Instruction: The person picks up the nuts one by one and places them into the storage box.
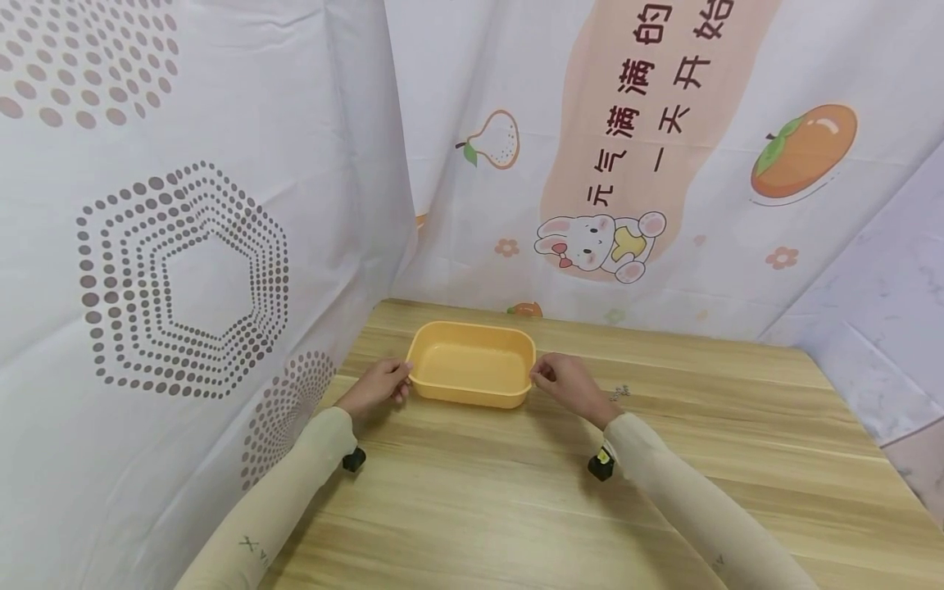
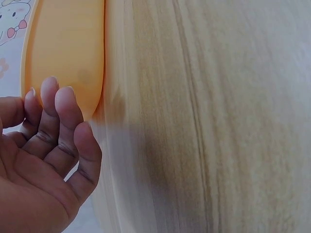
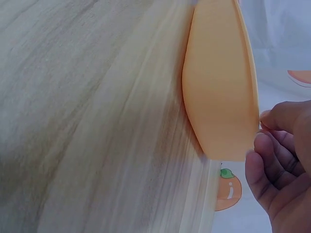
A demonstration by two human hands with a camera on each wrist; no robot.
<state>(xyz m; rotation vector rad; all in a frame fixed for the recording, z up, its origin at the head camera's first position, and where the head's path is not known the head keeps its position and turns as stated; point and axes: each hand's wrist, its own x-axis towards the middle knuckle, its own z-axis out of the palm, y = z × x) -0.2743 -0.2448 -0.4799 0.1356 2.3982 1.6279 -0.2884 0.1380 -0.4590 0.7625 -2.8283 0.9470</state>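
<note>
A shallow yellow-orange plastic tray (image 1: pixel 472 367) with rounded corners stands on the wooden table, its inside bare. At its left end, my left hand (image 1: pixel 382 383) pinches the rim between thumb and forefinger. In the left wrist view the other fingers of that hand (image 2: pixel 53 150) curve loosely beside the tray wall (image 2: pixel 73 48). My right hand (image 1: pixel 568 380) pinches the rim at the opposite end. Seen from the right wrist, its thumb and forefinger meet at the tray's edge (image 3: pixel 221 87), the remaining fingers of the hand (image 3: pixel 284 165) bent below.
Several small grey metallic pieces (image 1: pixel 619 392), too small to identify, lie on the table (image 1: pixel 472 492) beside my right wrist. A printed white curtain (image 1: pixel 472 246) hangs behind the table, and another patterned cloth (image 1: pixel 184 246) closes off the left side.
</note>
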